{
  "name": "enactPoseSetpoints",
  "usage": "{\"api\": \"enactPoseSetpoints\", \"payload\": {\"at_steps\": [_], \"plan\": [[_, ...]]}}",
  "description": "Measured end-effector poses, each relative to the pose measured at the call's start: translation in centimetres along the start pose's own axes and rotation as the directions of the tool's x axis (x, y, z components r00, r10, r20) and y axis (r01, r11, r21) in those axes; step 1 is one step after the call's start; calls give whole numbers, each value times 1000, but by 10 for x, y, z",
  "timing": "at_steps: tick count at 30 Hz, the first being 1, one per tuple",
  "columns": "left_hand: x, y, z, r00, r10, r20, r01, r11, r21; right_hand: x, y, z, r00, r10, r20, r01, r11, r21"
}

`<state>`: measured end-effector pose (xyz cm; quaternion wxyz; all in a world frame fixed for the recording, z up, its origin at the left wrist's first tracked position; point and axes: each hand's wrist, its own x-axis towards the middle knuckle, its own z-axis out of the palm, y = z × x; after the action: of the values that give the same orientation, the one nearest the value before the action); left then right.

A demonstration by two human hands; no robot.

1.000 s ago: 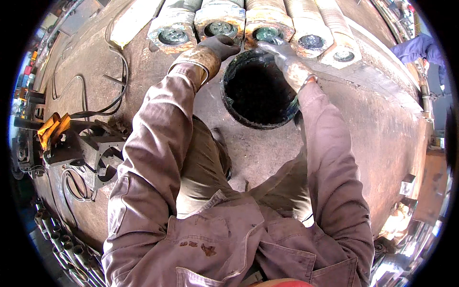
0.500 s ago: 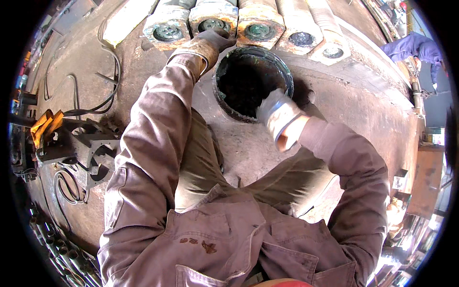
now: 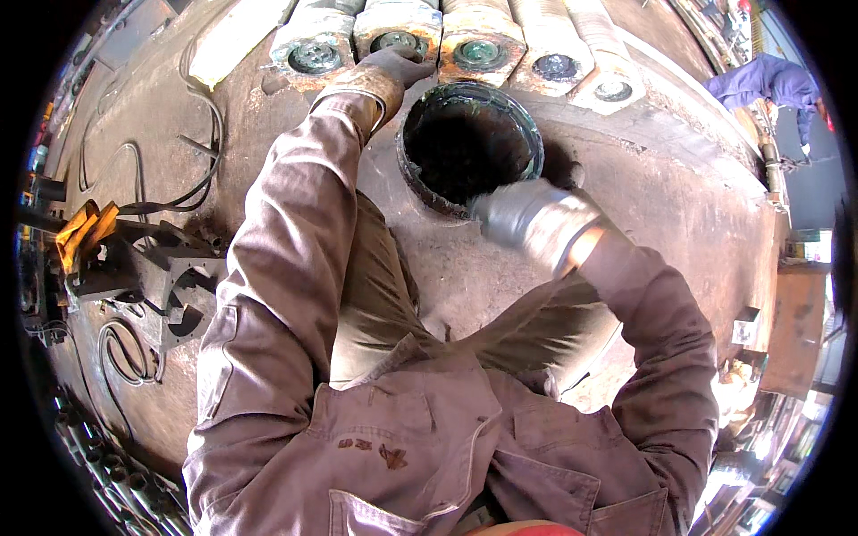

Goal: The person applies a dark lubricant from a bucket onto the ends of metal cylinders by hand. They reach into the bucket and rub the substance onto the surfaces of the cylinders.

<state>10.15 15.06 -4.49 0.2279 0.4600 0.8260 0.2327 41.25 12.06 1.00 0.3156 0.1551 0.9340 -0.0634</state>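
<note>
My left hand [image 3: 393, 70], in a dark work glove with a worn cuff, reaches to the second hexagonal block end [image 3: 399, 43] from the left. Its fingers lie stretched against the lower edge of that end, beside a round greenish recess. Just in front stands a round black bucket [image 3: 407, 170], its walls smeared with dark stuff and its inside too dark to make out. At the bucket's near right rim is my right hand [image 3: 527, 219], in a grey glove. Motion smears its fingers, so I cannot see whether they hold anything.
Several similar block ends, such as the rusty one [image 3: 483, 54], line up at the far side. Hoses [image 3: 214, 152] and a dark metal bracket [image 3: 179, 286] with yellow gloves [image 3: 85, 234] lie at left. Pipes [image 3: 121, 473] are stacked lower left. A person's blue sleeve [image 3: 764, 85] shows at far right.
My right hand has drawn slightly back toward me from the bucket's right rim. My left hand stays at the second block end, its fingers shifted a little.
</note>
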Motion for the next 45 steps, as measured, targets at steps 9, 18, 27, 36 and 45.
{"api": "enactPoseSetpoints", "payload": {"at_steps": [9, 18, 27, 36, 45], "plan": [[16, 7, 14, 997, 78, -19, -78, 997, 22, 23, 159, 26, 824, 492, -282, -52, 562, 826], [11, 4, 22, 993, 69, -99, -78, 993, -90, 90, 153, 10, 670, 124, -732, -422, 874, -239], [17, 5, 17, 989, 117, -92, -132, 977, -169, 122, 185, -2, 755, 490, -435, 259, 386, 885], [18, -10, 20, 972, 169, -166, -198, 964, -177, 159, 112, -42, 783, 514, -349, 496, -179, 850], [10, -8, 10, 987, 92, -129, -109, 985, -135, 199, 110, -41, 739, 582, -339, 510, -154, 846]]}}
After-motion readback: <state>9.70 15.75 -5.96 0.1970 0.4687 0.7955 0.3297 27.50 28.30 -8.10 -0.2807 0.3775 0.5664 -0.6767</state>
